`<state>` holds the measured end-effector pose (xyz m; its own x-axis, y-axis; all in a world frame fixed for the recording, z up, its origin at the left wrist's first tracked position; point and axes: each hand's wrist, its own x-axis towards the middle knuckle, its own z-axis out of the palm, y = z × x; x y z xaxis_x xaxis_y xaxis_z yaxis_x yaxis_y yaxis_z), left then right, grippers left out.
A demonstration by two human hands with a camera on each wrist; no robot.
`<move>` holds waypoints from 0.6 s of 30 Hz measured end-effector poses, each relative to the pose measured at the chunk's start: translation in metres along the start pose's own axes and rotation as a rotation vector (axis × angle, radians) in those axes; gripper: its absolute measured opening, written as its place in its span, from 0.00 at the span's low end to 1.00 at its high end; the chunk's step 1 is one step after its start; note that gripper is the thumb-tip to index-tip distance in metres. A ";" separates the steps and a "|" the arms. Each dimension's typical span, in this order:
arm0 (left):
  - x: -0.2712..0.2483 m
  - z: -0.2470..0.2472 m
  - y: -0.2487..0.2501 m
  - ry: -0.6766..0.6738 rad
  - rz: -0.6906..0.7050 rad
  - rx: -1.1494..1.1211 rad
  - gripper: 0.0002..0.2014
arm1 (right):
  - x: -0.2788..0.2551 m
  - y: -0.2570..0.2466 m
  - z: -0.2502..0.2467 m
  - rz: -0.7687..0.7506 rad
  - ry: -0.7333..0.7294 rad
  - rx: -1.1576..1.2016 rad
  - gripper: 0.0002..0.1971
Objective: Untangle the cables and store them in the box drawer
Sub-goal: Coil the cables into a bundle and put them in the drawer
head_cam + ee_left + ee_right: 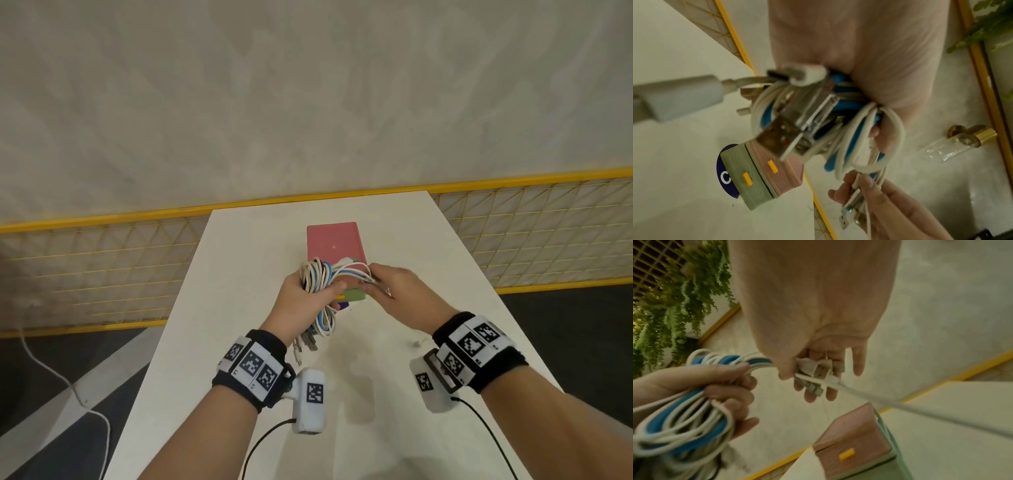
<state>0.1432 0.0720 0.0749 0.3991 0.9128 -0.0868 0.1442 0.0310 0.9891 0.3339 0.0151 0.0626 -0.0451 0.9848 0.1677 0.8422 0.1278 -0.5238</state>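
My left hand grips a tangled bundle of white and blue cables above the table, just in front of the box. Several USB plugs dangle below that fist. My right hand pinches a few cable ends and their plugs pulled out to the right of the bundle. The box has a pink top drawer and a green lower drawer, each with a small yellow handle. Both drawers look closed.
The white table is narrow, and a yellow mesh fence runs behind it. A purple round sticker lies under the box's front. A loose white cord trails on the floor at left.
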 end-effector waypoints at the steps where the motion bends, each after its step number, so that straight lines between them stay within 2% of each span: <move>1: 0.000 0.002 0.001 0.012 0.005 -0.023 0.13 | -0.001 -0.001 0.005 0.038 0.007 0.113 0.07; 4: 0.004 0.008 0.003 0.069 0.022 -0.095 0.19 | 0.001 -0.018 0.020 0.132 0.080 0.378 0.08; 7: 0.008 0.015 0.006 0.111 0.013 -0.153 0.24 | 0.007 -0.038 0.034 0.132 0.142 0.415 0.08; 11: 0.014 0.019 0.006 0.153 -0.011 -0.202 0.27 | 0.018 -0.053 0.036 0.052 0.145 0.412 0.11; 14: 0.015 0.019 0.003 0.195 -0.025 -0.241 0.24 | 0.018 -0.054 0.029 -0.027 0.066 0.322 0.10; 17: 0.016 0.017 0.000 0.274 -0.049 -0.253 0.14 | 0.017 -0.052 0.019 0.014 -0.107 0.424 0.09; 18: 0.017 0.016 -0.001 0.289 -0.062 -0.264 0.10 | 0.016 -0.051 0.016 0.042 -0.180 0.432 0.14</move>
<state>0.1644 0.0815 0.0707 0.1200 0.9818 -0.1470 -0.0924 0.1585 0.9830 0.2819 0.0259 0.0782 -0.1403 0.9900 0.0113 0.5462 0.0869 -0.8331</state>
